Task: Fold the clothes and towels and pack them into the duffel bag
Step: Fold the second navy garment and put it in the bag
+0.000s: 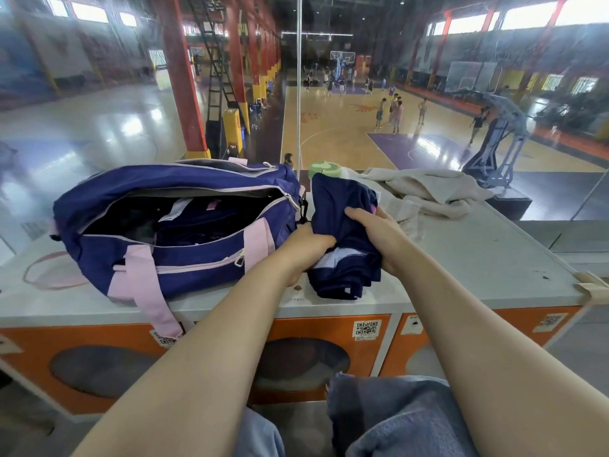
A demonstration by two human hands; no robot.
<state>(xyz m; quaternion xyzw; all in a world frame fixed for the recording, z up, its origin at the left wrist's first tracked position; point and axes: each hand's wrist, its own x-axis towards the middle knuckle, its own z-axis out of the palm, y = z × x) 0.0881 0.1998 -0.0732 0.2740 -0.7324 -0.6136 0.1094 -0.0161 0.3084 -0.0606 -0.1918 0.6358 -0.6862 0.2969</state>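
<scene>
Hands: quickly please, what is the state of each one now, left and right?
Left hand: closed, gripping the folded navy garment at its left side.
Right hand: closed on the same navy garment, from the right.

bare forearms (204, 351), blue denim legs (395, 420)

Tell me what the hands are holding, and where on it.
Both the left hand and the right hand grip the folded navy fabric garment around its middle.

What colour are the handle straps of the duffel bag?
Pale pink straps on a navy duffel bag; head view.
</scene>
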